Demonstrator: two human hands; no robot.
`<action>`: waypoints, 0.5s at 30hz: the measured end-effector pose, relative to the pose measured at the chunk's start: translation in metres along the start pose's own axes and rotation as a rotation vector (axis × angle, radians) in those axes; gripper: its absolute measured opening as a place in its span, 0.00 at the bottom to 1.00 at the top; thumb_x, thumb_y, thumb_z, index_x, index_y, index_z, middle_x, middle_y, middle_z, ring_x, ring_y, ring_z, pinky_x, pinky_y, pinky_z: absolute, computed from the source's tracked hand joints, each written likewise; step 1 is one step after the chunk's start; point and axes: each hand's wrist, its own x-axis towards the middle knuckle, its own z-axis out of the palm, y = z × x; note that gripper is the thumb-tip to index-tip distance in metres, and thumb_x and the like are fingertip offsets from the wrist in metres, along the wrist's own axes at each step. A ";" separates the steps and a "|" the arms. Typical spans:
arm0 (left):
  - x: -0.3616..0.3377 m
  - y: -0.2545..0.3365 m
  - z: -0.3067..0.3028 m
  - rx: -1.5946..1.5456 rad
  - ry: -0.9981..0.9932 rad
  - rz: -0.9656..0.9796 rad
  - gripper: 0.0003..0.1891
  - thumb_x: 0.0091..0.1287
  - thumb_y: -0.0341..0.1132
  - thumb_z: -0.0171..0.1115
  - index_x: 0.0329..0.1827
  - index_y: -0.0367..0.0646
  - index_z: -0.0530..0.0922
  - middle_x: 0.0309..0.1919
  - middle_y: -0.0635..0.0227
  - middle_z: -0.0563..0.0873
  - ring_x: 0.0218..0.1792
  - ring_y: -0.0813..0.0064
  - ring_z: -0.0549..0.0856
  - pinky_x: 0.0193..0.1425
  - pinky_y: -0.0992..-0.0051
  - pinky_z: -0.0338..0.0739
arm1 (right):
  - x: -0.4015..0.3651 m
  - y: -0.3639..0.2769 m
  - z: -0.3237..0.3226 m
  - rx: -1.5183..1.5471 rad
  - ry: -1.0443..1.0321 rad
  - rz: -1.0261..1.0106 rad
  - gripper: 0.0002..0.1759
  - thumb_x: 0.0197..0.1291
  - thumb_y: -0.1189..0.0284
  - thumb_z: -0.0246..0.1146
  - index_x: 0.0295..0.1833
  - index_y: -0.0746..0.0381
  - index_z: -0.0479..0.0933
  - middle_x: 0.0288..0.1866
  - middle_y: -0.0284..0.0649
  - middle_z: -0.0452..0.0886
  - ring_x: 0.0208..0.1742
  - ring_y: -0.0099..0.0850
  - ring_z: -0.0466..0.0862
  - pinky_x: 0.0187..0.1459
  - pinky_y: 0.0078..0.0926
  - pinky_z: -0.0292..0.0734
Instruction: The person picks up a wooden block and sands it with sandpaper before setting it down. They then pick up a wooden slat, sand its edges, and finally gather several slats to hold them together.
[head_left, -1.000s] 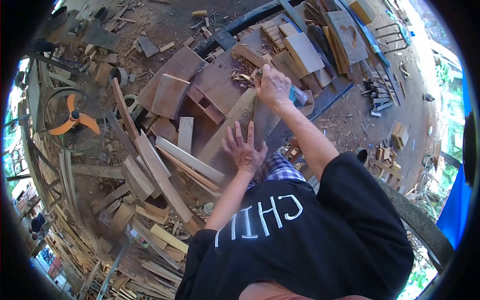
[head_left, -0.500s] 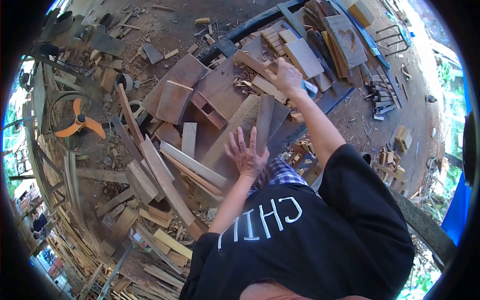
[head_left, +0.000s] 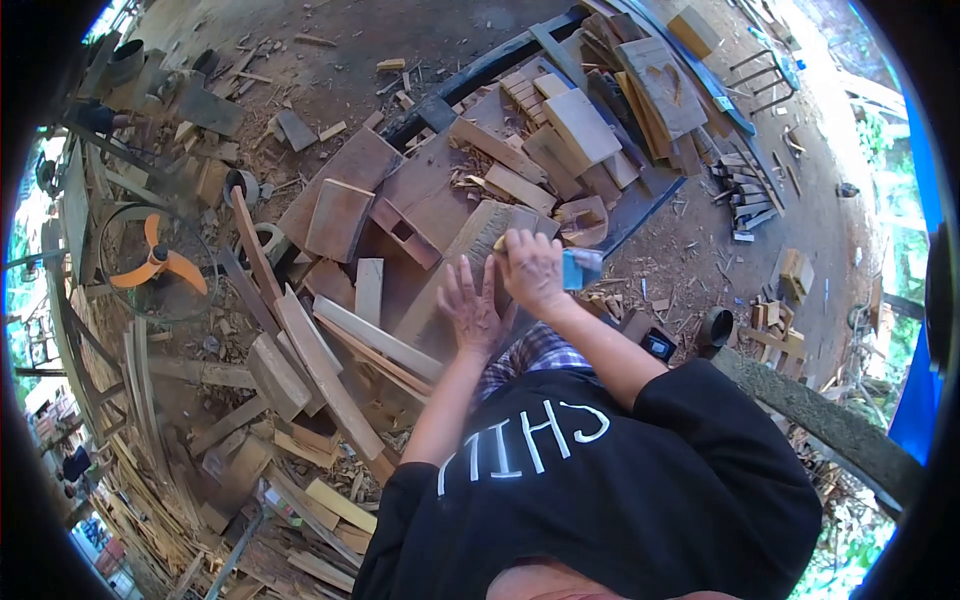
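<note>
My left hand (head_left: pixel 475 312) lies with its fingers spread on a long wooden board (head_left: pixel 425 300) in front of my lap. Beside it, my right hand (head_left: pixel 533 270) is closed over the far end of the board, near a darker wood piece (head_left: pixel 524 221). Something small and yellowish shows at its fingertips, but I cannot make out what. A light blue object (head_left: pixel 578 268) shows by the outer side of this hand; how it is held is hidden. A wood piece with a rectangular slot (head_left: pixel 405 232) lies farther up.
Wood blocks (head_left: pixel 582 127) and a board with a heart shape (head_left: pixel 663 88) lie on the low worktable. An orange-bladed fan (head_left: pixel 158 262) stands at the left, with long wood strips (head_left: pixel 330 365) nearer me. A metal rack (head_left: pixel 768 75) is at the upper right.
My right hand has come back from the blocks on the worktable to beside my left hand. The view has shifted slightly. My left hand still rests on the board.
</note>
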 end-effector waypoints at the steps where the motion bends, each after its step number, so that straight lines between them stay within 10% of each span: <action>1: 0.001 0.001 0.001 -0.004 -0.003 0.004 0.47 0.61 0.64 0.62 0.82 0.60 0.55 0.79 0.53 0.52 0.79 0.44 0.48 0.73 0.36 0.46 | 0.003 0.000 0.003 -0.013 0.002 0.017 0.15 0.58 0.62 0.66 0.45 0.59 0.73 0.38 0.41 0.78 0.41 0.43 0.79 0.41 0.45 0.68; 15: 0.001 -0.001 0.002 -0.008 0.021 -0.003 0.44 0.63 0.65 0.60 0.81 0.62 0.58 0.79 0.52 0.53 0.78 0.44 0.50 0.73 0.37 0.47 | 0.049 0.011 0.028 -0.030 -0.039 0.115 0.18 0.59 0.62 0.66 0.46 0.61 0.72 0.44 0.47 0.81 0.46 0.45 0.82 0.42 0.46 0.74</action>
